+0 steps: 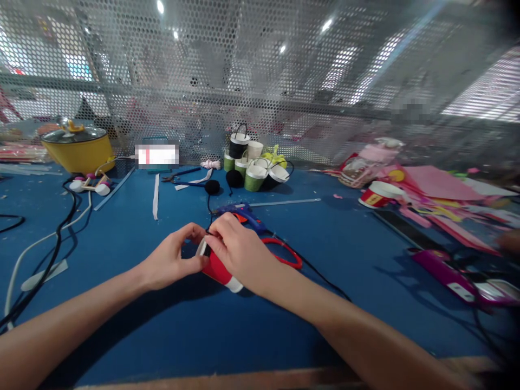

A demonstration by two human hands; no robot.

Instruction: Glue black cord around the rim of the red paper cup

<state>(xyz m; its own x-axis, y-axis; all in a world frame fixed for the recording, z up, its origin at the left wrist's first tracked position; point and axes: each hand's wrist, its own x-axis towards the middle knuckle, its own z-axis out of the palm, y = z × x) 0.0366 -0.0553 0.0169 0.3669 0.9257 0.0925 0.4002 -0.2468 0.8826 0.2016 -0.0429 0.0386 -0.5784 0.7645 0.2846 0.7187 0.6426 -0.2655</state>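
Head view: just below frame centre, the left hand (174,260) clamps a tilted red-and-white paper cup (217,267) between fingers and thumb; the right hand (240,246), fingers bunched together, pinches its rim.

Central red-and-white cup (218,270) is showing on plain blue tabletop (122,233); from it, yellow pot (79,154) is colouring ten o'clock, hole-dotted grey mesh (203,81) twelve, green cups (254,181) one, pink sheets (434,181) two.
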